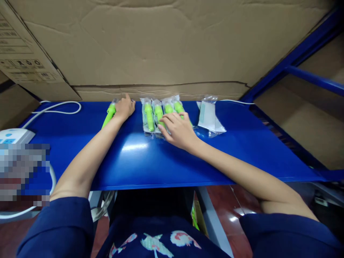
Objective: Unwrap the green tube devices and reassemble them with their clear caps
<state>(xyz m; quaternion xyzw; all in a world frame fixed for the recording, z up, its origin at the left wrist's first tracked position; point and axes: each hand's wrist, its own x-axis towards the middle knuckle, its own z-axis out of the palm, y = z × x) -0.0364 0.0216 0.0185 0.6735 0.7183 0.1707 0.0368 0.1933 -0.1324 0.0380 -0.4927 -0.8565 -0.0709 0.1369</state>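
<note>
Left hand (125,107) at the far edge of the tabletop (134,161), left of the middle, palm down over the far end of a green piece (109,115). Fingers close together and bent over that end, one fingertip stretched toward the cardboard (161,46) behind. Cannot tell whether gripping the piece or only resting on it. Green piece lying slantwise, near end pointing to the left front, a bit of clear wrap showing at its far end.

Right hand (178,130) just right of the middle, palm down on a row of bagged pieces (150,116). Fingers (168,120) slightly spread and laid flat on the bags, pinching nothing, tips pointing left and away. Four green pieces in clear bags, side by side along the far edge, the rightmost partly under the hand. A bare gap of tabletop between the row and the left hand.

Flat bags (209,116), clear with pale contents, just right of the row near the far edge, apart from the right hand. White cable (57,106) looped at the far left corner. White device (14,136) at the left edge. Blue frame (309,75) rising past the far right corner.
</note>
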